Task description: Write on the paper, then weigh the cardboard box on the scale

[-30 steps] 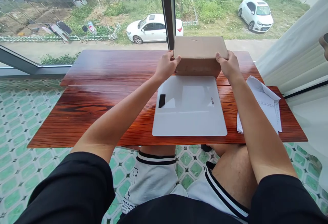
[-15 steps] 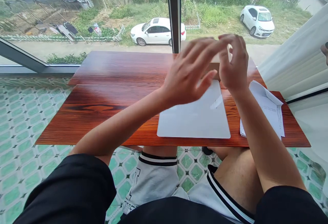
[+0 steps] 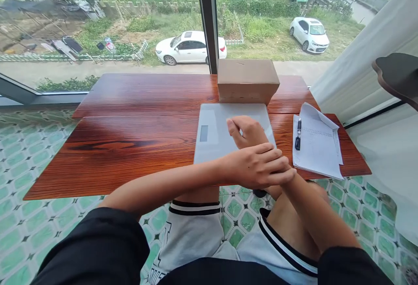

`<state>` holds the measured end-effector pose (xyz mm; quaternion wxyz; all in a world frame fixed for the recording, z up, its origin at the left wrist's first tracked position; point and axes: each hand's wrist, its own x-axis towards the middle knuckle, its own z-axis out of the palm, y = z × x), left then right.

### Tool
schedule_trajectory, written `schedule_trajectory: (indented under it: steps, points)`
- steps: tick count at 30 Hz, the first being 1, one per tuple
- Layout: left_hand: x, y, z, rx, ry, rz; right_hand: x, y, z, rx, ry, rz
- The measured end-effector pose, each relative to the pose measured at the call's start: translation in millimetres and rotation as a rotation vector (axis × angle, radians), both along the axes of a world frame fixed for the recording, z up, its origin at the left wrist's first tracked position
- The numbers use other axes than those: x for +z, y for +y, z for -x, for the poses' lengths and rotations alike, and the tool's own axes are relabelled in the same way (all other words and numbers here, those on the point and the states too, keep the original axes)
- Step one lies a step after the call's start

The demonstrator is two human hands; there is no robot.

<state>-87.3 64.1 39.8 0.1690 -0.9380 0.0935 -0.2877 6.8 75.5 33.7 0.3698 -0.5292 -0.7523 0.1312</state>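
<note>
Resting untouched on the far plank of the wooden table [image 3: 130, 145], the cardboard box [image 3: 247, 80] now sits just beyond the far edge of the white scale [image 3: 215, 132], whereas a second ago both hands gripped its two ends. Since then the hands have let go and drawn back toward the near edge: the left hand [image 3: 257, 166] lies across the right wrist, fingers curled loosely around it and holding no object, while the right hand [image 3: 246, 130] hangs over the scale in a loose fist, thumb up, with nothing in it that can be seen. By the look of it the box has been set down and released, and the handling of it is paused. Its long axis runs left to right, parallel to the table's far edge, with its broad top face up and one long side facing near. To the right, well apart from the box, a pen [image 3: 298, 135] lies on a sheaf of papers [image 3: 318, 145].
</note>
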Motion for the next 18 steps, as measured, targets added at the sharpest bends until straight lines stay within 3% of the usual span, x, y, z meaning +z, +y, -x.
schedule_trajectory:
  steps: [3,7,18]
  points:
    - [-13.9,-9,1,0.004,0.001,-0.017,-12,-13,-1,-0.047,-0.054,0.029]
    - [-23.3,-19,0,0.0,-0.006,0.021,-12,-23,-3,-0.023,-0.173,-0.009]
    - [-12.2,-16,-18,0.015,0.029,0.03,-2,-16,-26,-0.106,-0.298,-0.036]
